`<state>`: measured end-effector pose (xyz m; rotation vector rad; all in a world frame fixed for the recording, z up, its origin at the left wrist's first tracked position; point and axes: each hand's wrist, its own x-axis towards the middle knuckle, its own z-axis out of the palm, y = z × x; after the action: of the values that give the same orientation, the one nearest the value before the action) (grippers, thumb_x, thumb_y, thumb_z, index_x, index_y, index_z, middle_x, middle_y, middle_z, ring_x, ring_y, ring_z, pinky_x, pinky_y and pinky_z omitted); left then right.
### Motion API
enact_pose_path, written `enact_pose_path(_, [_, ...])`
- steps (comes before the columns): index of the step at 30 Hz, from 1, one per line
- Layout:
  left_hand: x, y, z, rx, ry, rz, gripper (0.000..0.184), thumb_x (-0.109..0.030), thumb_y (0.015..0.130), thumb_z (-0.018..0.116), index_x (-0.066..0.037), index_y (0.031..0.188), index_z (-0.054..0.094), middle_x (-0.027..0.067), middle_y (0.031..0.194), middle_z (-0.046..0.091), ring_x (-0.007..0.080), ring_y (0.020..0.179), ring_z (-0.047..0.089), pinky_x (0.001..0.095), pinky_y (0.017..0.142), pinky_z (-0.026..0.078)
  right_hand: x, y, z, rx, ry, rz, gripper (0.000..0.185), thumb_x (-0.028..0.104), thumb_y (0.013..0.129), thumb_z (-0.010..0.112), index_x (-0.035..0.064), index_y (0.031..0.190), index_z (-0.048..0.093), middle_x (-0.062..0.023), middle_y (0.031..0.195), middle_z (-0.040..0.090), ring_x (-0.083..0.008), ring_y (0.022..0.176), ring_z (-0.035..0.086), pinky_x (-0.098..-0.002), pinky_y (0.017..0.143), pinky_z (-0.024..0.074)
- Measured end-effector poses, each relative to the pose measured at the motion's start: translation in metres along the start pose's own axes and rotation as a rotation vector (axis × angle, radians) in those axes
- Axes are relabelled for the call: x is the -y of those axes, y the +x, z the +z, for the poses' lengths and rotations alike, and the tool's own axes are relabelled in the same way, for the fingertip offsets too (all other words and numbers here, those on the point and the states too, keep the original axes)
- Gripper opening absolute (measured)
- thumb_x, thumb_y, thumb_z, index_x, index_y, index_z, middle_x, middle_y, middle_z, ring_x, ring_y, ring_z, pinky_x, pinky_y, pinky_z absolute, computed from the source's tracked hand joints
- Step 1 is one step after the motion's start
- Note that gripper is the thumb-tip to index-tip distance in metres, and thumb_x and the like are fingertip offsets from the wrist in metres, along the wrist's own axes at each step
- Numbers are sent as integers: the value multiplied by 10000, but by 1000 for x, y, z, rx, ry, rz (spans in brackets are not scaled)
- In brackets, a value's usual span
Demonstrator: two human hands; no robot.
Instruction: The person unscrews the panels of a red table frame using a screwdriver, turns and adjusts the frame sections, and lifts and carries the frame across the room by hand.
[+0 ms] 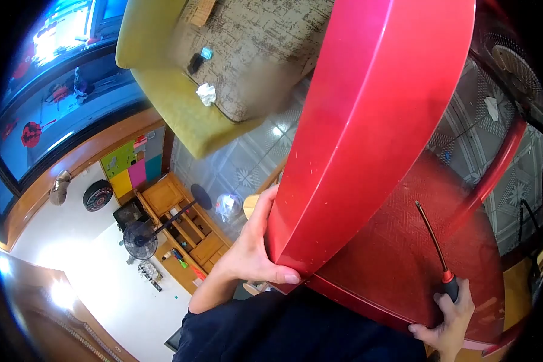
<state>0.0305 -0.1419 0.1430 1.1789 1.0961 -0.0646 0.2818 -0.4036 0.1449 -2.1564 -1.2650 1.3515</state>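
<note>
My left hand (254,247) is wrapped round the lower end of a large glossy red panel (368,133), thumb on its near corner. The panel rises from there toward the top of the view. My right hand (451,317) holds a screwdriver (431,235) by its black and red handle, the long shaft pointing up and away over a dark red flat surface (398,253). That surface meets the panel near my left thumb. The screwdriver tip appears to touch no screw.
A yellow-green sofa (181,114) holds a crumpled white tissue (206,94). Wooden shelves (205,247) and a black standing fan (140,240) are at the left. Red curved tubing (501,157) stands over the patterned tiled floor (244,163) at the right.
</note>
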Motion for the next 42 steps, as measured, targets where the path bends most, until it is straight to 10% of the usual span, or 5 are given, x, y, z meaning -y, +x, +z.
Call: enact_pose_path(42, [23,10,-3,-60,-74,168,1099,-611,455,769,55,1237,378,90,1161,494,159,1076,464,296,938,329,4,0,4,-89,-14,-19,679,651,562,620,0,723,514,-184,841,431,-361,727,494,-395,599,407])
